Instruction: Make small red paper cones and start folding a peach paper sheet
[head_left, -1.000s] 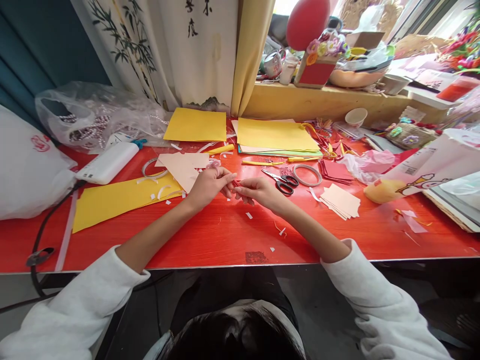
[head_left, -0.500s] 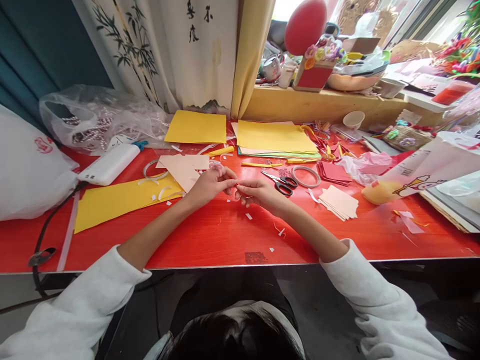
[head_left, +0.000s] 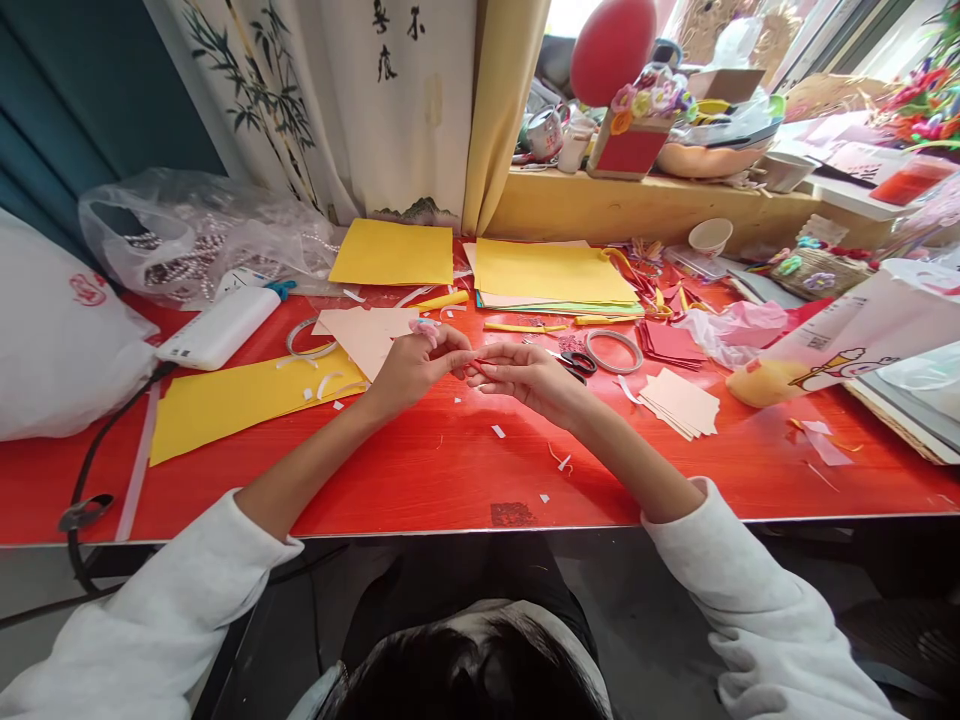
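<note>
Fingertips of my left hand (head_left: 416,372) and my right hand (head_left: 531,378) meet above the middle of the red table (head_left: 450,470). Both are closed in a pinch on something small and reddish, mostly hidden by the fingers; I cannot make out what it is. A crumpled pinkish bit (head_left: 425,331) shows at the back of my left hand. Just beyond my right hand lie black-handled scissors (head_left: 579,363), partly covered by it, beside a tape roll (head_left: 613,351). Beige paper (head_left: 367,335) lies behind my left hand.
Yellow sheets (head_left: 247,405) lie at left, with a yellow stack (head_left: 555,275) at the back. Beige cards (head_left: 681,403) and red cards (head_left: 669,343) are at right, near a white cup-like container (head_left: 847,335). A white power strip (head_left: 219,328) and plastic bags stand left.
My right hand has shifted slightly up and away from me, its fingers straighter, and now covers more of the scissors. My left hand has barely moved.
</note>
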